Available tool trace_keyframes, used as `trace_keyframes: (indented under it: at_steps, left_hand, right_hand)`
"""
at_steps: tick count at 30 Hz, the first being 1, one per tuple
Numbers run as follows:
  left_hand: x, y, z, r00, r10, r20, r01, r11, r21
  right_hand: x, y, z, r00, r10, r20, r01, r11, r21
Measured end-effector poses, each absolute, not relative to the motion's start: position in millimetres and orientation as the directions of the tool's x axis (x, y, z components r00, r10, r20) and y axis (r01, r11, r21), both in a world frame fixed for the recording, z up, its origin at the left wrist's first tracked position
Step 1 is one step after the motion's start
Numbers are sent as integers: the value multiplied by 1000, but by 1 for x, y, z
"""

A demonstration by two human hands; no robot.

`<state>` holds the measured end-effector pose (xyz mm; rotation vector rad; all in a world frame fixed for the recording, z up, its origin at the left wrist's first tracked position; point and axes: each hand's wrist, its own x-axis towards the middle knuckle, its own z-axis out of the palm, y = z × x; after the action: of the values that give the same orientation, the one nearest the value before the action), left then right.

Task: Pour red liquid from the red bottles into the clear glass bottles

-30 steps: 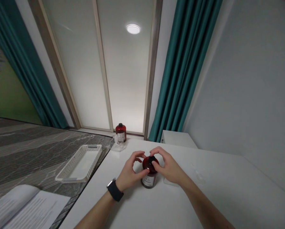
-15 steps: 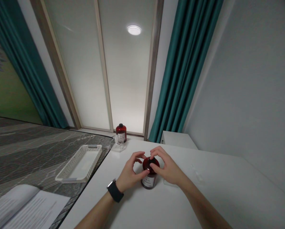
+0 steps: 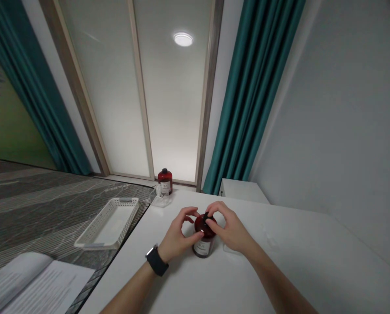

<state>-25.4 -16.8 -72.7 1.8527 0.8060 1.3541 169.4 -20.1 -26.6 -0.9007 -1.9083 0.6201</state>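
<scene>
A dark red bottle (image 3: 203, 231) with a white label stands upright on the white table in front of me. My left hand (image 3: 179, 233) curves around its left side, thumb and fingertips against the shoulder. At the top, my right hand (image 3: 227, 226) pinches the black cap (image 3: 208, 216) between thumb and fingers. Part of the cap is hidden by those fingers, and I cannot tell whether it still sits on the neck. A clear, flat item (image 3: 230, 250) lies partly under my right hand.
Toward the far left table corner stand a second red bottle (image 3: 165, 181) and a clear plastic tray (image 3: 160, 200) with a small whitish item in it. Left of the table are a white basket (image 3: 80, 242) and an open book (image 3: 51, 288). A white cabinet (image 3: 243, 190) stands beyond the far edge.
My right fingers have shifted slightly up and right, and more of the black cap shows between them. My left hand keeps its place on the bottle.
</scene>
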Motion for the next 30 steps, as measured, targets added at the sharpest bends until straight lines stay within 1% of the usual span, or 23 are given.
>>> trace_keyframes:
  at_steps: [4,7,10,12,16,21,26,28,30]
  left_hand:
    - [-25,-17,-72,264,804,533,81,-570,818]
    - [-25,-17,-73,273,794,544,83,-582,809]
    - [-26,-16,-75,279,786,551,88,-592,801]
    - [-26,-16,-76,285,785,550,94,-594,799]
    - [-26,-14,-78,296,783,547,113,-597,794]
    - [-27,-13,-79,289,778,559,126,-609,783]
    - [-26,-13,-80,293,784,547,157,-603,782]
    - [-26,-12,-80,301,786,539,175,-601,780]
    - [-26,-12,-81,306,784,540,188,-606,773]
  right_hand:
    - [169,-25,-31,-270,803,531,331,595,-733]
    - [168,-26,-37,-199,809,554,310,588,-747]
    - [170,-24,-45,-135,794,593,262,605,-752]
    - [175,-23,-49,-124,781,612,258,621,-740]
    - [191,-28,-53,-124,783,610,333,612,-717]
    - [219,-39,-57,-82,819,568,401,548,-734]
    - [265,-48,-78,-13,843,538,457,484,-746]
    - [286,-52,-90,18,837,548,502,466,-729]
    - [307,-56,-101,26,827,561,576,446,-685]
